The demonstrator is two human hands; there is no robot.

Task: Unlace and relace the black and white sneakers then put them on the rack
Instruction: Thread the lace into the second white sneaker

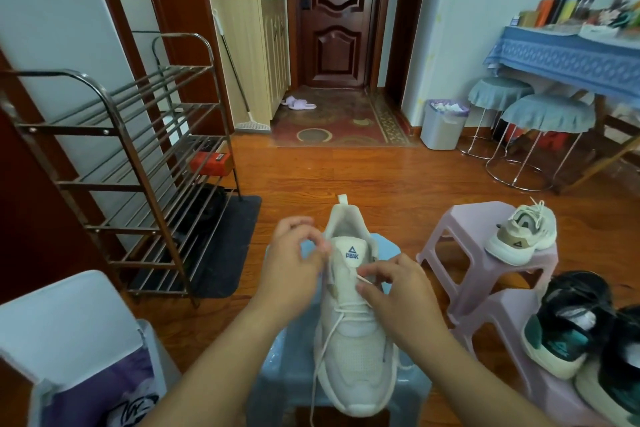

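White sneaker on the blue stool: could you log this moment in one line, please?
white sneaker on blue stool | both hands pinch lace | rack awaits

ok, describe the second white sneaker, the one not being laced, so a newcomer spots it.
Right of the hands stand two lilac plastic stools. The white sneaker sits alone atop the farther one. Unlike the black and green pair on the nearer stool, it is cream-white.

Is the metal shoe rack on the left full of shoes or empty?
Almost empty. The shoe rack shows bare bars on its upper shelves; only an orange box and a dark item I cannot identify sit lower down.
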